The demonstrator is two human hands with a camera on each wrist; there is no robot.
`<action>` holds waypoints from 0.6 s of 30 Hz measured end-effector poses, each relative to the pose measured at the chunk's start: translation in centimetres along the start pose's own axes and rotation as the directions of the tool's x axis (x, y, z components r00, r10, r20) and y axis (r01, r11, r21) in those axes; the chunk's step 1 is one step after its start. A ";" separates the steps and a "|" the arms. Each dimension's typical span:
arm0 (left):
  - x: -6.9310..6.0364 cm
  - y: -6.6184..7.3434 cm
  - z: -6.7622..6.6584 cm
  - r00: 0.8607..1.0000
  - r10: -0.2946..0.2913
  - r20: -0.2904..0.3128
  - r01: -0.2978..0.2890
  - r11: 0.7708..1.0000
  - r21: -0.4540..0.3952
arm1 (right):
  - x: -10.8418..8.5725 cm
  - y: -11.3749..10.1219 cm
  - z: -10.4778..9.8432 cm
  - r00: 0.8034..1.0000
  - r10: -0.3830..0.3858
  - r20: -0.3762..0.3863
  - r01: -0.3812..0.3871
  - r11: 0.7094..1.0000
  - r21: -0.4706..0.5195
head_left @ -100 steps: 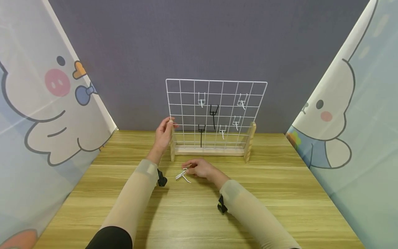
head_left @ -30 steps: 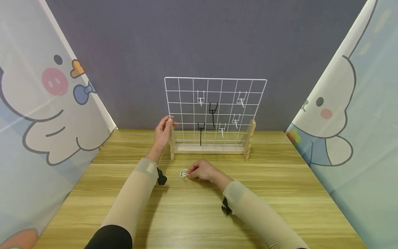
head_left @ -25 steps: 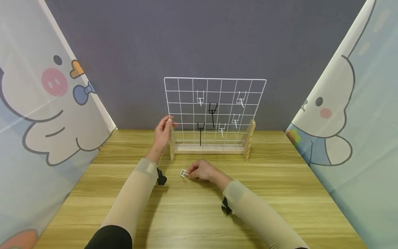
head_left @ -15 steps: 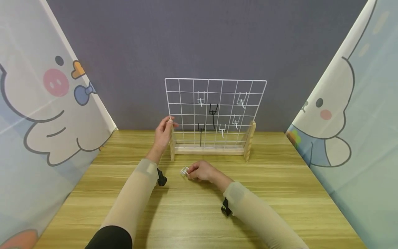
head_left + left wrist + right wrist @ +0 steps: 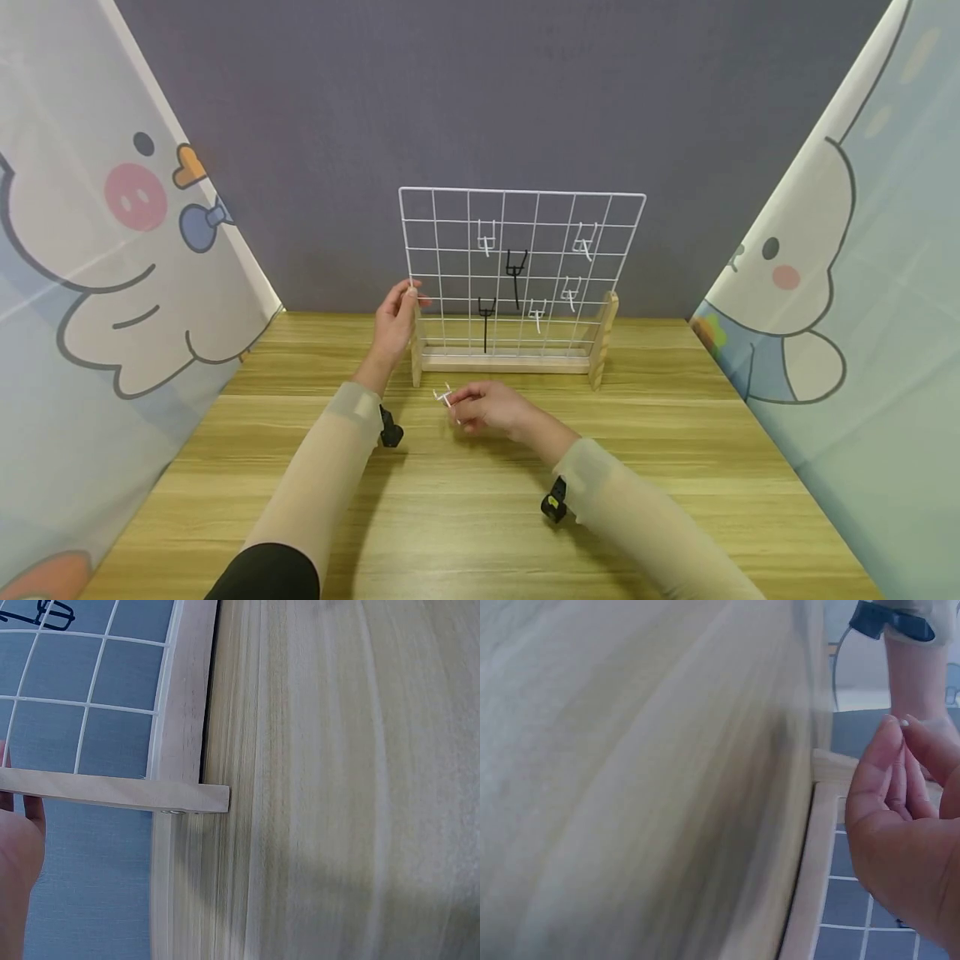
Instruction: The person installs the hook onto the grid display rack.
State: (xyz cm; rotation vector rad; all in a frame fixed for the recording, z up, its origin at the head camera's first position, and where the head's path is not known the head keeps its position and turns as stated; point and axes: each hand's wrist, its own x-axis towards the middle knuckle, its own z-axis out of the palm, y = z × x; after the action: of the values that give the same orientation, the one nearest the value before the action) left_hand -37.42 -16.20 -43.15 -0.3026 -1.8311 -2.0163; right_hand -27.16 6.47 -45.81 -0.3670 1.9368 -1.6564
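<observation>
A white wire grid rack (image 5: 525,193) stands in a wooden base (image 5: 506,364) on the table. My left hand (image 5: 393,325) grips its left wooden upright (image 5: 417,354), thumb in front and fingers behind. In the left wrist view, part of that hand (image 5: 15,851) shows at the edge beside the upright (image 5: 112,790). In front of the rack, my right hand (image 5: 491,408) pinches a white wire hook (image 5: 444,395), its two prongs pointing up and away. In the right wrist view, thumb and fingertip meet on the hook's white tip (image 5: 905,723); its remainder is hidden.
Several white hooks, one of them upper left (image 5: 486,242), and two black hooks, one in the middle (image 5: 515,269) and one lower (image 5: 486,312), hang on the grid. A grey wall (image 5: 480,100) rises behind the wooden table (image 5: 465,517). Cartoon-printed panels flank both sides.
The right hand has turned the white hook from lying across the table to prongs up, and lifted it slightly toward the rack. The left hand keeps its place on the upright.
</observation>
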 end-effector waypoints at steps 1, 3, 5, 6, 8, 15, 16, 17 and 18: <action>0.0 0.0 0.0 1.000 0.005 -0.002 -0.005 1.000 -0.004 | -0.1 -0.3 0.0 1.000 -0.015 0.004 0.015 1.000 0.010; 0.0 0.0 0.1 1.000 0.013 -0.001 -0.013 1.000 -0.013 | -0.3 -0.9 0.1 0.999 -0.043 0.003 0.043 0.999 0.034; 0.1 0.0 0.1 1.000 0.020 0.000 -0.020 1.000 -0.022 | -0.5 -1.6 0.2 0.998 -0.065 -0.012 0.065 0.996 0.055; 0.1 0.0 0.1 1.000 0.020 0.000 -0.020 0.999 -0.027 | -0.6 -2.0 0.3 0.997 -0.079 -0.021 0.081 0.995 0.061; 0.1 0.1 0.2 1.000 0.018 0.001 -0.018 0.999 -0.030 | -0.7 -2.8 0.4 0.994 -0.099 -0.043 0.102 0.992 0.074; 0.0 0.2 0.1 1.000 0.004 0.004 -0.004 1.000 -0.007 | -0.7 -6.0 0.6 0.982 -0.148 -0.114 0.159 0.982 0.101; 0.0 0.2 0.1 1.000 0.003 0.005 -0.003 1.000 -0.005 | -0.6 -6.3 0.6 0.981 -0.152 -0.121 0.165 0.981 0.102; 0.0 0.1 0.0 1.000 0.003 0.005 -0.003 1.000 -0.002 | -0.5 -6.6 0.5 0.979 -0.155 -0.132 0.169 0.981 0.100; 0.0 0.1 0.0 1.000 0.004 0.006 -0.004 1.000 -0.002 | -0.4 -6.9 0.5 0.977 -0.157 -0.141 0.172 0.980 0.102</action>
State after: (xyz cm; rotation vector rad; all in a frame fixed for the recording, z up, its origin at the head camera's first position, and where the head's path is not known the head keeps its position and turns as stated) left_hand -37.37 -16.19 -43.07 -0.3129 -1.8308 -2.0170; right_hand -27.57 4.89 -39.04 -0.3911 1.9404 -1.9338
